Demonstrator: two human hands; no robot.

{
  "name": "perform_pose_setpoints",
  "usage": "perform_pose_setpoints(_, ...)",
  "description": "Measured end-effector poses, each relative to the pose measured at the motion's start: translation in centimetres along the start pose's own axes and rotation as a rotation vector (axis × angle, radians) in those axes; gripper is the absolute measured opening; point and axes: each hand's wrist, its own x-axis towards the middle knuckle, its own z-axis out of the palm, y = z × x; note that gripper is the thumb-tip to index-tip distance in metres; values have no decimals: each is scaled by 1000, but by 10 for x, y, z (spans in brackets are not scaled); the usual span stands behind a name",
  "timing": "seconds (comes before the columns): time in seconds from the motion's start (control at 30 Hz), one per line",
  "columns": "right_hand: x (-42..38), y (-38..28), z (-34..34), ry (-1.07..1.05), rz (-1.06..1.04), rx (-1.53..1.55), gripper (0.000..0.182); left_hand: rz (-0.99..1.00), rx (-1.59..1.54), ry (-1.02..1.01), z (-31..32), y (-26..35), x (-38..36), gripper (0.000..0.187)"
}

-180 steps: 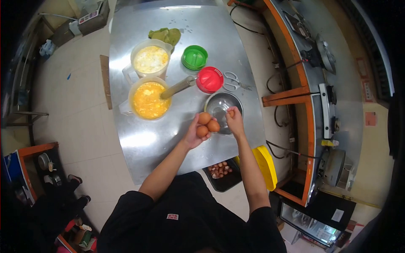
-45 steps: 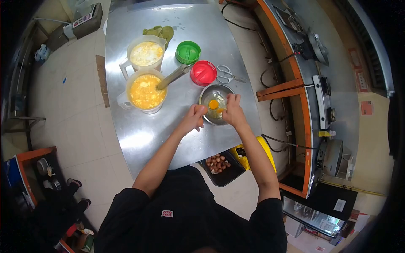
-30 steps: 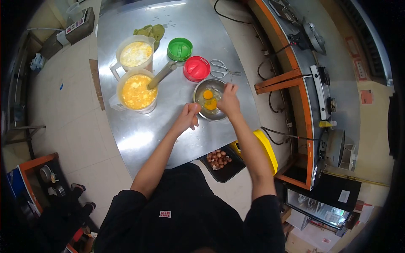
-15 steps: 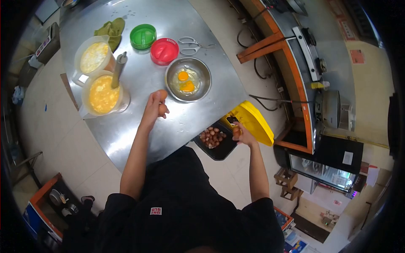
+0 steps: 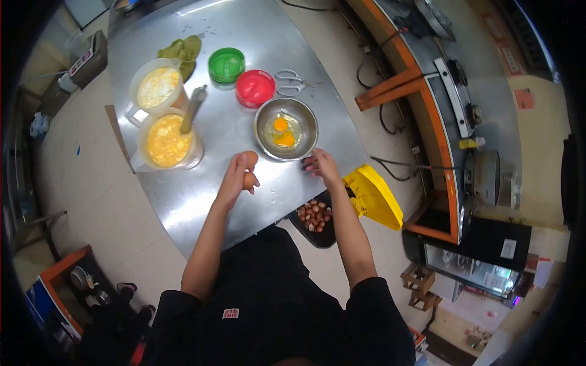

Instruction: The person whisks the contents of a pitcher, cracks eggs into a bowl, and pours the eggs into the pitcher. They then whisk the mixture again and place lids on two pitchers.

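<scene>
Two brown eggs [image 5: 249, 180] are in my left hand [image 5: 233, 177], one at the fingertips and one lower against the fingers. That hand hovers over the steel table, left of and below a metal bowl [image 5: 264, 146]. Inside the bowl lie two cracked eggs, one yolk [image 5: 281, 124] round and the other spread out. My right hand [image 5: 321, 166] is just beyond the bowl's lower right rim, fingers apart, with nothing visible in it. Brown eggshells [image 5: 314, 215] fill part of a black bin [image 5: 321, 239] below the table edge, its yellow lid [image 5: 375, 198] tipped up.
Two plastic jugs of yellow egg mixture [image 5: 165, 141] stand at left on the steel table [image 5: 213, 210], a stick-like tool [image 5: 193, 110] leaning in the nearer one. A green bowl [image 5: 226, 65], red bowl [image 5: 255, 89], scissors [image 5: 291, 90] and green cloth [image 5: 183, 53] lie beyond.
My right hand has moved from over the bin up to the bowl's side; the eggshell it held is gone from it. My left hand still holds two eggs. The view has shifted slightly.
</scene>
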Motion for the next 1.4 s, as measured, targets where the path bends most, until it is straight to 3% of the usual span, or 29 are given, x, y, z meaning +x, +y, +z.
perform_pose_setpoints(0.13, 29, -9, 23, -15, -79, -64, 35, -6, -6, 36, -11, -9, -18, 49)
perform_pose_setpoints(0.17, 30, -20, 26, 15, 10, -46, 35, -8, -30, 43, -15, -12, -22, 49)
perform_pose_setpoints(0.27, 39, -26, 26, 124, 8, 82, 34, -30, -49, 95, -22, -12, -31, 49)
perform_pose_setpoints(0.63, 53, -28, 25, 129, -330, -315, 18, 17, -49, 205, -57, -10, -61, 57)
perform_pose_setpoints(0.97, -42, -161, 9, 53, -481, -470, 17, 13, -93, 256, -84, -25, -79, 54)
perform_pose_setpoints(1.17, -89, -244, 40, -13, -515, -469, 18, 21, -104, 264, -89, -27, -91, 53)
perform_pose_setpoints(1.4, -63, -313, 115, -115, -714, -581, 19, 34, -127, 278, -99, -34, -98, 53)
